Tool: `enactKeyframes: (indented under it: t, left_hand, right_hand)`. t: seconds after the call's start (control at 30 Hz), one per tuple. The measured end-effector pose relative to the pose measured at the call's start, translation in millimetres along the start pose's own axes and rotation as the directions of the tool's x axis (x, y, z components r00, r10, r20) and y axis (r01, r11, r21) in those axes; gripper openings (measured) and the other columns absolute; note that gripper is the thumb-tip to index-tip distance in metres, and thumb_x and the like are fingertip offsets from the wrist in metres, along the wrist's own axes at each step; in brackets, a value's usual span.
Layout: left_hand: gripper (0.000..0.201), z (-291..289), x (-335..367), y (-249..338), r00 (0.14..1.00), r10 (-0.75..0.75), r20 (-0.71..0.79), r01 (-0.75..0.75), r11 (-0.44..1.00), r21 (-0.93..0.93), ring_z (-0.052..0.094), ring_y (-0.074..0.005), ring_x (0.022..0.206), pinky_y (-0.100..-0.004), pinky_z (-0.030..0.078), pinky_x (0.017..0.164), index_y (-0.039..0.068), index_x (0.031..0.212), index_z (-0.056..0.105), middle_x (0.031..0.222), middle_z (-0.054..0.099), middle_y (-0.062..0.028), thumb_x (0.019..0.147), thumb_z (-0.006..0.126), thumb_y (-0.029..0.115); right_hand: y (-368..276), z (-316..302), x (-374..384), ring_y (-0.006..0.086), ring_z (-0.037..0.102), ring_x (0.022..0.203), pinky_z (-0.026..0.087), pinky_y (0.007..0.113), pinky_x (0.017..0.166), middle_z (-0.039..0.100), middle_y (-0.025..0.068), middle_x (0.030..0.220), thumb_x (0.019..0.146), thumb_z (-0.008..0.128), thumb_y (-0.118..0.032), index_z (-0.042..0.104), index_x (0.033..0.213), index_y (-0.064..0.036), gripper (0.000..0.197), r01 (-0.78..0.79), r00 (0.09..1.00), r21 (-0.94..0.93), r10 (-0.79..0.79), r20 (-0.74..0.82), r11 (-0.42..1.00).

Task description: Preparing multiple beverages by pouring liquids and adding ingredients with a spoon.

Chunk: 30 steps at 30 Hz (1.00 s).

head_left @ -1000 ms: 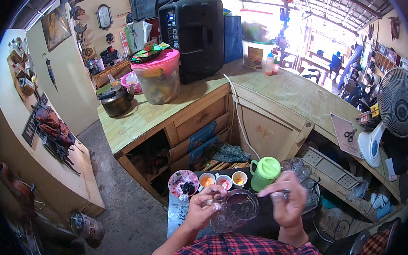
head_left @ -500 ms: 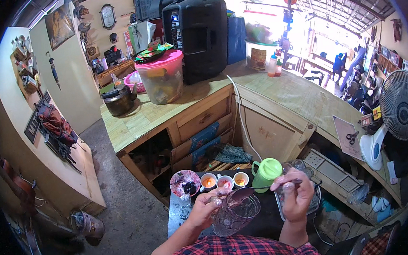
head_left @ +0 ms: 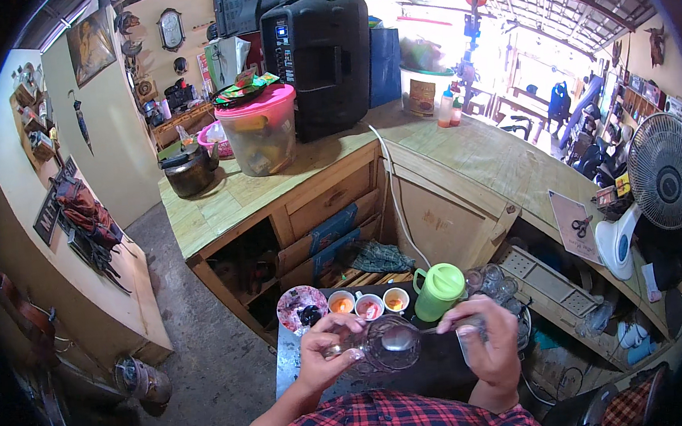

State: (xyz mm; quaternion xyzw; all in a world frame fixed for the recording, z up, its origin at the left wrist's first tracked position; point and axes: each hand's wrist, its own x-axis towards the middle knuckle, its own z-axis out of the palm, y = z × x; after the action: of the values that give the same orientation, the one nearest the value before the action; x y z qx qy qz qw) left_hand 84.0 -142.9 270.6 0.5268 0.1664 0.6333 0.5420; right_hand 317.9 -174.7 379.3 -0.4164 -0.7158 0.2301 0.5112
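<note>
My left hand (head_left: 325,358) is closed on the handle side of a clear patterned glass mug (head_left: 380,362), held in front of my chest. Its round mouth faces me. Pinched in my right hand (head_left: 489,343) is a metal spoon (head_left: 399,337), its bowl at the mug's mouth; whether it touches the glass I cannot tell. Just beyond my hands, three white cups stand in a row: a left cup (head_left: 333,308), a middle cup (head_left: 369,314) and a right cup (head_left: 406,304), with orange or reddish contents. A lime-green lidded pitcher (head_left: 442,291) stands right of them.
Left of the cups lies a pink-and-white bowl (head_left: 287,296) with something dark in it. Several clear glasses (head_left: 497,283) sit right of the pitcher. Beyond, a wooden counter (head_left: 462,155) bears a kettle (head_left: 188,172), a pink-lidded tub (head_left: 258,136), a black speaker (head_left: 316,66) and a fan (head_left: 624,246).
The glass mug has tipped, turning its mouth more toward me. The spoon's bowl has swung from the mug's near rim to over its mouth. My view has shifted slightly.
</note>
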Motion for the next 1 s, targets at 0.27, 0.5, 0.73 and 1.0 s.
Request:
enactKeyframes:
  t: [0.27, 0.5, 0.73, 1.0]
  left_hand:
    - [0.030, 4.4, 4.1, 16.2, 0.986, 0.164, -0.019, -0.154, 0.952, 0.265, 0.052, -0.0232, 0.099, -0.0400, 0.039, 0.091, 0.003, 0.052, 0.048, 0.099, 0.057, -0.0110, 0.064, 0.076, 0.001]
    - [0.028, 3.6, 6.1, 18.5, 0.962, 0.268, 0.053, -0.264, 0.860, 0.436, 0.054, -0.0211, 0.089, -0.0378, 0.041, 0.083, 0.005, 0.053, 0.054, 0.092, 0.058, -0.0091, 0.061, 0.080, 0.007]
    - [0.037, 8.8, 3.0, 17.0, 0.894, 0.431, 0.122, -0.401, 0.647, 0.649, 0.054, -0.0171, 0.071, -0.0304, 0.043, 0.062, 0.006, 0.053, 0.053, 0.081, 0.055, -0.0064, 0.056, 0.088, 0.017]
    - [0.036, 10.8, -0.6, 12.3, 0.851, 0.491, 0.186, -0.465, 0.540, 0.701, 0.047, -0.0136, 0.054, -0.0244, 0.038, 0.047, 0.008, 0.060, 0.054, 0.074, 0.054, -0.0038, 0.058, 0.088, 0.019]
  right_hand:
    - [1.4, -10.3, -5.9, 0.0207, 0.064, 0.073, 0.048, 0.029, 0.068, 0.068, 0.0049, 0.080, 0.082, 0.068, -0.019, 0.069, 0.085, -0.0083, 0.011, -0.098, 0.995, 0.260, 0.085, 0.060, 0.961]
    - [15.0, -1.4, -5.2, 0.0158, 0.066, 0.070, 0.051, 0.027, 0.066, 0.070, 0.0099, 0.081, 0.085, 0.065, -0.016, 0.067, 0.084, 0.0006, 0.017, -0.086, 0.987, 0.377, 0.027, 0.160, 0.922]
    - [21.5, 9.5, -8.1, 0.0132, 0.064, 0.063, 0.050, 0.024, 0.060, 0.069, 0.0148, 0.079, 0.090, 0.059, -0.011, 0.067, 0.081, 0.0026, 0.018, -0.214, 0.968, 0.414, 0.137, 0.208, 0.885]
    - [32.6, 30.3, -10.5, 0.0123, 0.060, 0.059, 0.050, 0.024, 0.058, 0.067, 0.0187, 0.080, 0.094, 0.050, -0.008, 0.054, 0.100, 0.0030, 0.013, -0.258, 0.960, 0.534, 0.274, 0.050, 0.805]
